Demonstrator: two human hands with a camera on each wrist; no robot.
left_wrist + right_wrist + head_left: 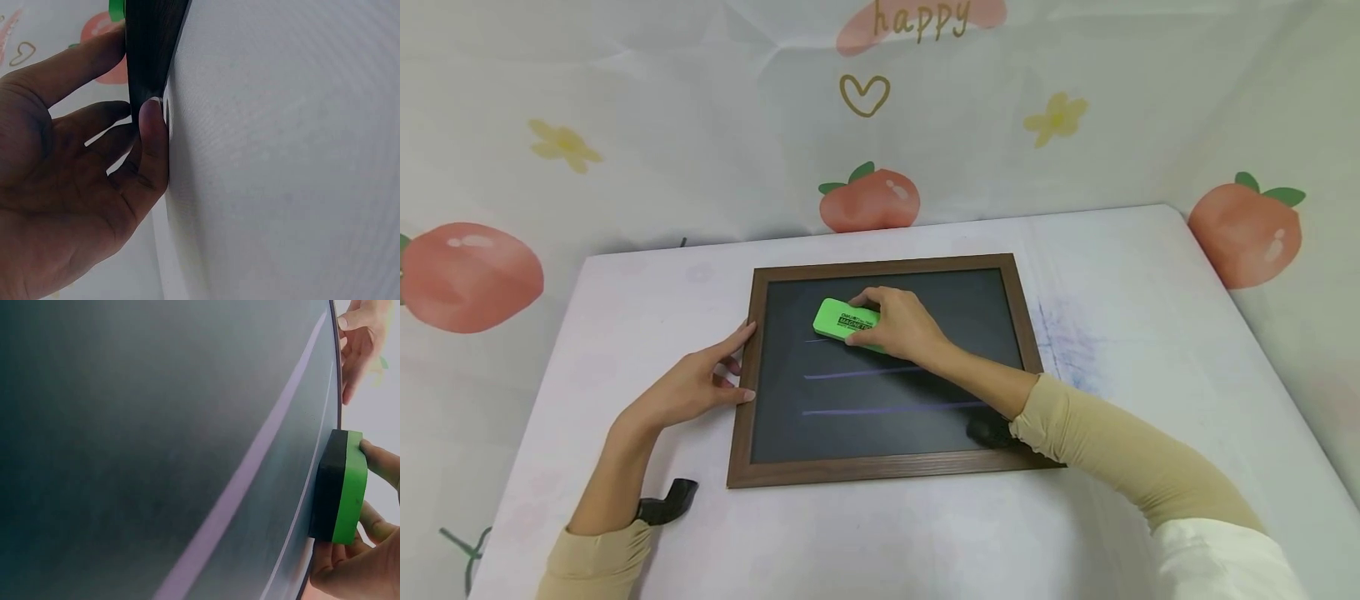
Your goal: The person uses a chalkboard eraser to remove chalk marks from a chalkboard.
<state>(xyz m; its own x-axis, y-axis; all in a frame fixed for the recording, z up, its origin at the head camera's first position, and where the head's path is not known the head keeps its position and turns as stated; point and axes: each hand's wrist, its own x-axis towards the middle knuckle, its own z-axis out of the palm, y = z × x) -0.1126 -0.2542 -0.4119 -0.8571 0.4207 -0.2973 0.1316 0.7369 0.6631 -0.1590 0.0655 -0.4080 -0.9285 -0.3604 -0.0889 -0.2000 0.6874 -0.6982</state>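
A small blackboard [880, 433] in a brown wooden frame [880, 468] lies on the table, with pale purple lines [850, 374] across it. My right hand [901, 327] grips a green magnetic whiteboard eraser [833, 317], thumb and fingers on its opposite sides. The right wrist view shows the eraser's dark felt side [328, 494] toward the board, close by a thin line. Part of the uppermost line is hidden by the eraser and hand. My left hand [688, 385] rests at the frame's left edge, index finger and thumb spread apart along it; their tips touch the dark frame side [147, 56].
The white table [880, 533] carries a blue-purple smudge [1071, 342] to the right of the board. Behind it hangs a backdrop [737, 150] printed with fruit and flowers. Black wrist devices [668, 502] stick out beside both forearms, the right one over the board's lower right corner.
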